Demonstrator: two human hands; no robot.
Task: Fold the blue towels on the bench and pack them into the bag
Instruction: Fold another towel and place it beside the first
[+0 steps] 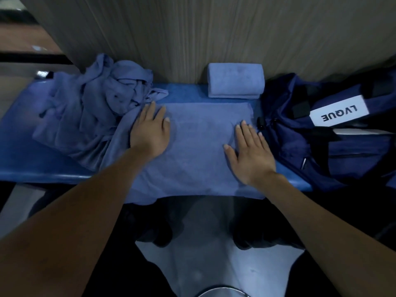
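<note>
A blue towel lies spread flat across the middle of the blue bench, its near edge hanging over the front. My left hand presses flat on its left part, fingers straight. My right hand lies flat on its right part, fingers spread. A folded blue towel sits at the back against the wall. A crumpled heap of blue towels fills the left of the bench. The navy bag with a white "LVQUE" label rests at the right end.
A wood-grain wall panel rises directly behind the bench. Below the bench's front edge I see my dark shoes on a pale floor. A round metal rim shows at the bottom edge.
</note>
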